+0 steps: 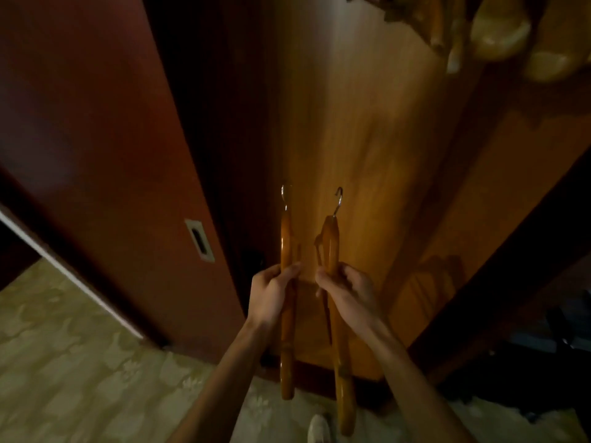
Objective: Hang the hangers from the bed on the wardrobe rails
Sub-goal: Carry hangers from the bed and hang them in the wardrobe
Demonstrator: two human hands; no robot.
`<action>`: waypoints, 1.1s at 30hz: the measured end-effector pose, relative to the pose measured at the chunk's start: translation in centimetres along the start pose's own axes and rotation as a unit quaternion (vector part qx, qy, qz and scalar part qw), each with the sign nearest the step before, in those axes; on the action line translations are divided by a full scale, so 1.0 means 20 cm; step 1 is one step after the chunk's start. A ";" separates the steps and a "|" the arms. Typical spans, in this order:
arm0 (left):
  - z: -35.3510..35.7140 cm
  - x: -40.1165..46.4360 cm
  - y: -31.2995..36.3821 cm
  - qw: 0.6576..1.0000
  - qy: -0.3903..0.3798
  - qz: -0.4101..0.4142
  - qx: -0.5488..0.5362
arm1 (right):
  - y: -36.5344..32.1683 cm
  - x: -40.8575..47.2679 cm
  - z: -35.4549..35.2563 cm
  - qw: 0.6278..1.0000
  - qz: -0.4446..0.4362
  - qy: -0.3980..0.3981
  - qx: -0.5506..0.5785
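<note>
My left hand (271,290) grips one wooden hanger (287,314) and my right hand (350,292) grips another hanger (339,356), both upright with hooks up, side by side and apart, in front of the open wardrobe's wooden panel (351,123). Hung hangers (447,33) show blurred at top right.

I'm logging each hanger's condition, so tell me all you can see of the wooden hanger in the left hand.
The glossy orange-brown wooden hanger is seen edge-on and held upright, its metal hook at the top. The left hand grips it near mid-length, before the wooden wardrobe panel.
</note>
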State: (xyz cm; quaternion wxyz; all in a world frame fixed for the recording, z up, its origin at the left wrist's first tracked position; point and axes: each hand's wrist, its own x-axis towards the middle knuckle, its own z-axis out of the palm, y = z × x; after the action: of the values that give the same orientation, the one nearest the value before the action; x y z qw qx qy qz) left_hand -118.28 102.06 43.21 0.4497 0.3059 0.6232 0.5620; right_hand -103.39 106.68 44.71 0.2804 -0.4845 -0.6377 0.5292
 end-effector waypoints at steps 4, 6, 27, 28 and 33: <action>0.02 0.25 0.25 0.998 0.009 0.058 0.007 | -0.22 0.31 -0.09 0.999 -0.039 -0.009 0.007; 0.04 0.32 0.38 0.996 0.011 0.085 0.001 | -0.33 0.42 -0.12 0.998 -0.056 -0.017 0.003; 0.12 0.73 1.73 0.953 -0.095 0.289 0.010 | -1.60 0.85 -0.48 0.943 -0.269 0.153 -0.122; 0.14 0.75 1.79 0.950 -0.094 0.296 0.017 | -1.65 0.87 -0.51 0.938 -0.277 0.165 -0.126; 0.25 0.83 1.98 0.948 -0.088 0.304 0.025 | -1.80 0.96 -0.68 0.928 -0.305 0.165 -0.136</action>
State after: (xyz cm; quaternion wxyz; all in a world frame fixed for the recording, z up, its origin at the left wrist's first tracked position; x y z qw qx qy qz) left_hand -125.58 126.12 78.50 0.3024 0.5402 0.4727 0.6271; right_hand -110.32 130.84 79.68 0.4612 -0.3808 -0.7649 0.2391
